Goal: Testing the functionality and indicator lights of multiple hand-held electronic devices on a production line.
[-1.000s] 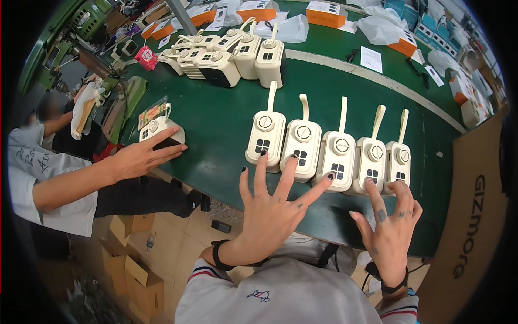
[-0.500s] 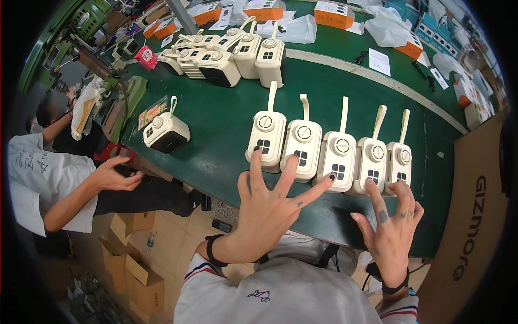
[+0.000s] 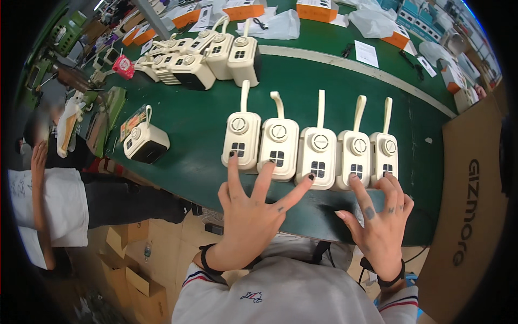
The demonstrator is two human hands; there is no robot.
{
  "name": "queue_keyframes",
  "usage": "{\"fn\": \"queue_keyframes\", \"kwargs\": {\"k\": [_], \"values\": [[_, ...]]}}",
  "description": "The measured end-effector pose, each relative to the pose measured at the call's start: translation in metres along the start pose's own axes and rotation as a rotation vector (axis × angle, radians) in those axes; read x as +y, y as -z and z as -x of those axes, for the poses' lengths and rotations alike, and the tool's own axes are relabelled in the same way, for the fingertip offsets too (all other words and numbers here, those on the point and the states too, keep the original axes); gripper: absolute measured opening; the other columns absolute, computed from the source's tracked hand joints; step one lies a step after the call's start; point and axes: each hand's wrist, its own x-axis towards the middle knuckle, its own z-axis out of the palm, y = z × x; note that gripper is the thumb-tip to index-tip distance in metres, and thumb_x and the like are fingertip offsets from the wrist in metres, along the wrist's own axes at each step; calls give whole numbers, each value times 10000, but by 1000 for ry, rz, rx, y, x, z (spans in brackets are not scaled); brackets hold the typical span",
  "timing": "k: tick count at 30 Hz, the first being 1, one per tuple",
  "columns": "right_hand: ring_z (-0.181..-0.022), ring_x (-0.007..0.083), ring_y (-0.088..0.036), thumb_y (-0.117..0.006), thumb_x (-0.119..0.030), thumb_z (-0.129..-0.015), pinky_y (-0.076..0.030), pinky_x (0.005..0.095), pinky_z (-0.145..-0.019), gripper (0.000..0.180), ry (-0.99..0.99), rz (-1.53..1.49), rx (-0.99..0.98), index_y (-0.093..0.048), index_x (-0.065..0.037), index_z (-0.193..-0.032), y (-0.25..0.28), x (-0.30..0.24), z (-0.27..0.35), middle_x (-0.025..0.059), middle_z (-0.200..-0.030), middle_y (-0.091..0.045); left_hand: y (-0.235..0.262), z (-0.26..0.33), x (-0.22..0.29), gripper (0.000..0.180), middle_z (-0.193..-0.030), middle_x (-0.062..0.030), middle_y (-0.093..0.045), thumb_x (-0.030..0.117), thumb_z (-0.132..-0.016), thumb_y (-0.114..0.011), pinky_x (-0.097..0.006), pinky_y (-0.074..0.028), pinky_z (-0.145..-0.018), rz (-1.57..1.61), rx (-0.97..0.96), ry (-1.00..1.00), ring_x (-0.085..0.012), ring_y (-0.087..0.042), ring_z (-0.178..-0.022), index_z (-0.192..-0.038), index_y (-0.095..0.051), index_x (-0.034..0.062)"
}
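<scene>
Five units (image 3: 317, 155) sat abreast on the table (image 3: 199, 146). Operator's left hand (image 3: 245, 224): fingers wide, tips on three units; right hand (image 3: 380, 224): fingers narrower, curled, tips on two. Units seemed rigid and light; soft straps (image 3: 321, 109) seemingly suited lifting.

Held palm-down, the left hand (image 3: 249, 224) spread its thumb (image 3: 295, 197), index and middle fingers (image 3: 233, 178) widely; the right hand (image 3: 382, 224), also palm-down, arched with bent fingers and its thumb angled inward. Both wrists (image 3: 211, 260) stood well apart.
</scene>
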Motion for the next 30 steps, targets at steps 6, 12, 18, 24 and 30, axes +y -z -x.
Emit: {"fn": "queue_keyframes", "kwargs": {"k": [6, 12, 18, 24, 30], "values": [[-1141, 304, -473, -750, -427, -741, -320, 436, -811, 589, -3, -15, -19, -577, -247, -1274, 3, 1, 1, 95, -1091, -493, 8, -3, 9, 566, -1282, -126, -390, 141, -714, -708, -533, -369, -841, 63, -45, 58, -517, -273, -1259, -1221, -622, 379], [-1136, 297, -476, -753, -451, -726, -314, 431, -793, 605, -12, 12, -29, -578, -260, -1272, 4, 1, 4, 73, -1025, -496, 9, -4, 13, 563, -1283, -126, -380, 120, -719, -686, -540, -376, -835, 77, -46, 65, -524, -252, -1279, -1220, -625, 368], [-1138, 305, -477, -745, -467, -724, -312, 420, -769, 605, 17, 51, -23, -587, -255, -1268, 0, 2, 5, 59, -928, -478, 9, -3, 14, 571, -1296, -119, -360, 86, -718, -659, -545, -383, -818, 62, -65, 71, -536, -252, -1280, -1209, -629, 376], [-1153, 313, -475, -705, -490, -763, -314, 418, -749, 607, 7, 26, -36, -579, -222, -1293, -3, 1, 6, 40, -748, -480, 1, -6, 12, 795, -1231, -59, -395, 26, -644, -653, -414, -354, -543, -78, 1, 62, -513, -442, -1122, -1218, -513, 559], [-1177, 332, -470, -682, -496, -787, -317, 416, -758, 619, -1, 30, -56, -577, -187, -1313, -3, 0, 5, 39, -633, -496, -12, -3, 7, 831, -1233, -33, -405, 15, -620, -605, -372, -340, -501, -138, 99, 48, -490, -487, -1081, -1232, -492, 566]]}}
